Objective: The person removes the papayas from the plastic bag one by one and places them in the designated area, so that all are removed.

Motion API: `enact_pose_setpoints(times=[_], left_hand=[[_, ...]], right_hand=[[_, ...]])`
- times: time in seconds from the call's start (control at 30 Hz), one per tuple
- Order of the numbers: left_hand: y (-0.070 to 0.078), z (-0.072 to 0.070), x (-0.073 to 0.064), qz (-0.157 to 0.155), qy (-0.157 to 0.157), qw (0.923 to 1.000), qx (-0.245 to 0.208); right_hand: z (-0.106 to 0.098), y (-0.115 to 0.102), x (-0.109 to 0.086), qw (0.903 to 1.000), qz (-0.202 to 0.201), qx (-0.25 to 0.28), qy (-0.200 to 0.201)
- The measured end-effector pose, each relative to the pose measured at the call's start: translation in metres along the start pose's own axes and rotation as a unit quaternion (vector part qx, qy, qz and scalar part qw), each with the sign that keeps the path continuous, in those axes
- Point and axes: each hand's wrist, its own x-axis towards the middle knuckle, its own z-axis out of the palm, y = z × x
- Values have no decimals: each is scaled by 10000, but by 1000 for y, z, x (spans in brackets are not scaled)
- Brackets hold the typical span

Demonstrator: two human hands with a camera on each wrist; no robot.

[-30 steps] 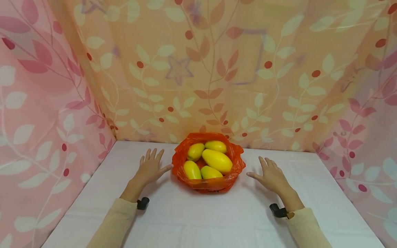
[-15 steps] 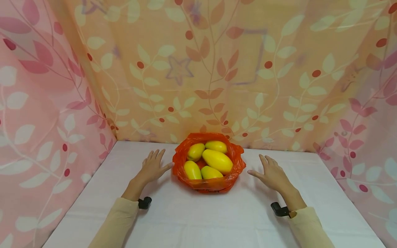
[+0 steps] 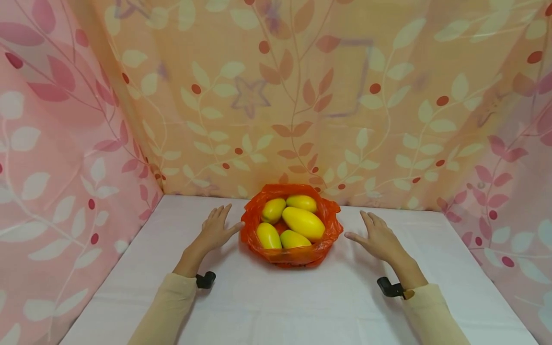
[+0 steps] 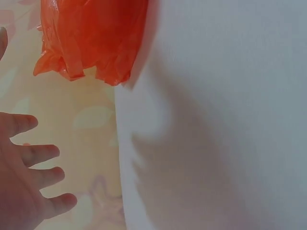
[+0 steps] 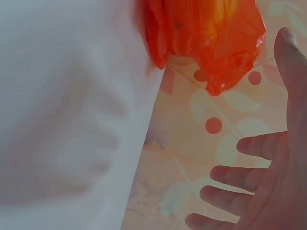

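A red-orange plastic bag (image 3: 297, 258) stands with its mouth spread wide on the white table. Inside it lie several smooth yellow fruits that look like mangoes, the longest one (image 3: 304, 224) at the right. My left hand (image 3: 215, 232) hovers over the table left of the bag, fingers spread, its thumb tip right at the bag's edge in the head view. To the right, my right hand (image 3: 381, 240) is held up with fingers apart and thumb toward the bag. Both wrist views show bare palms and fingers, holding nothing, with the bag's crumpled side (image 4: 96, 38) beyond.
A floral cloth (image 3: 207, 120) hangs right behind the table, with pink leaf-patterned cloths (image 3: 47, 191) along both sides. The white tabletop (image 3: 280, 306) stretches in front of the bag. Each wrist wears a small black camera mount (image 3: 390, 287).
My left hand has drifted slightly right, closer to the bag. The right hand has barely shifted. Bag and fruits keep their places.
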Motion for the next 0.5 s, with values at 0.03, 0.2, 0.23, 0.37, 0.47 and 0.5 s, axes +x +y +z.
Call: enact_pose_setpoints(times=[0.03,0.2,0.23,0.37,0.47,0.5], left_hand=[[0,1,1,7,2,10000,-48],[0,4,2,68,64,9996,-265],[0,4,3,93,85,9995,-298],[1,6,5,147,145,9988,-446],[2,8,7,205,186,9981,-556],[3,8,7,201,204,9976,-630]], right_hand=[[-1,-1,1,10000,-1,26,6],[-3,-8,4,9998,-50,209,-13],[-4,-9,4,9997,-43,240,-31],[-5,-16,6,9994,-24,344,-36],[-7,-20,8,9991,-83,407,16],[-7,-21,9,9990,-106,427,39]])
